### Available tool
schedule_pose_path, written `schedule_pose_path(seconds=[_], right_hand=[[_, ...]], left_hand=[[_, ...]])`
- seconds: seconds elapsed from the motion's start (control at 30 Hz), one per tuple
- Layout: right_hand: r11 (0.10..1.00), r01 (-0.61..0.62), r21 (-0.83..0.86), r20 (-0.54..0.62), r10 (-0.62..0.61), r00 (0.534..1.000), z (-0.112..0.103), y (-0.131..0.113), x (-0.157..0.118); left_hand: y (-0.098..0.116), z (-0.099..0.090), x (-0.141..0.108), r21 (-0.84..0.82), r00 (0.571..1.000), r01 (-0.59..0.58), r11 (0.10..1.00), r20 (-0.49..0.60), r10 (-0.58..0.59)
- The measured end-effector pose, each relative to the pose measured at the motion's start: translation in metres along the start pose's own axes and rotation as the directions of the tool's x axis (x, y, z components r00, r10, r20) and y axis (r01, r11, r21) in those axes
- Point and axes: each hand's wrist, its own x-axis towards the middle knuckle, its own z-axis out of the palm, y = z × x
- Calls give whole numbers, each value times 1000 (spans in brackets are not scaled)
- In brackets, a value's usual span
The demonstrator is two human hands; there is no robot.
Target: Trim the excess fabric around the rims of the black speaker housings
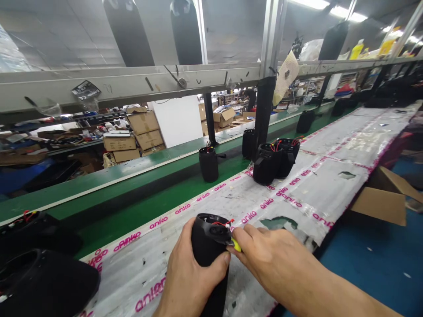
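Observation:
A black cylindrical housing [209, 246] with an open top and red wires at its rim stands tilted at the lower middle. My left hand [194, 273] is wrapped around its side, thumb at the front. At the right of the rim, my right hand [264, 248] is closed on a small yellow tool [235, 245], whose far end is hidden against the housing. The red wires [228, 223] lie close to my right fingertips. Under the housing is a worktop [185, 220] covered in white sheeting with pink lettering.
Similar black housings stand at the lower left [53, 281], on the green conveyor belt [145, 189] and on the worktop ahead [266, 165]. A metal shelf beam [132, 81] crosses above, with a dark post [262, 110]. An open cardboard box [380, 204] sits at right.

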Motion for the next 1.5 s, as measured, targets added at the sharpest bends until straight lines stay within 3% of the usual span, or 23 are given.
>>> schedule_pose_path(seconds=[0.27, 0.63, 0.83, 0.93, 1.0, 1.07, 1.2, 1.3, 1.37, 1.5], right_hand=[[999, 33, -29, -33, -34, 999, -6, 2, 5], [989, 72, -129, 65, -64, 996, -20, 1, 12], [999, 45, 0, 27, -45, 999, -16, 6, 10], [961, -9, 275, -93, 36, 995, -8, 4, 6], [853, -48, 520, -189, 170, 967, -4, 4, 5], [713, -124, 690, -176, 331, 927, -1, 4, 4], [334, -387, 859, 181, 509, 841, 13, 3, 4], [2, -462, 887, 403, 488, 774, 35, -1, 2], [-203, -503, 840, 537, 445, 717, 52, -3, 1], [-463, -566, 683, 722, 310, 618, 76, -1, 3]], left_hand=[[-3, 11, -4, 104, 985, -66, 992, -152, 81], [1, 10, -4, 186, 988, -46, 981, -136, 72], [-1, 7, 1, 124, 993, -26, 992, -107, 39], [-3, -1, 7, -48, 999, -46, 998, 11, 46], [-5, -6, 10, -171, 995, -14, 985, 91, 30], [-9, -9, 14, -237, 990, 31, 971, 138, 2], [-14, -9, 17, -256, 992, 57, 965, 120, -27], [-10, -11, 18, -209, 998, -6, 978, -55, -6], [-7, -19, 19, -94, 977, -66, 993, -206, 45], [-14, -48, 15, 128, 884, -18, 992, -460, 76]])
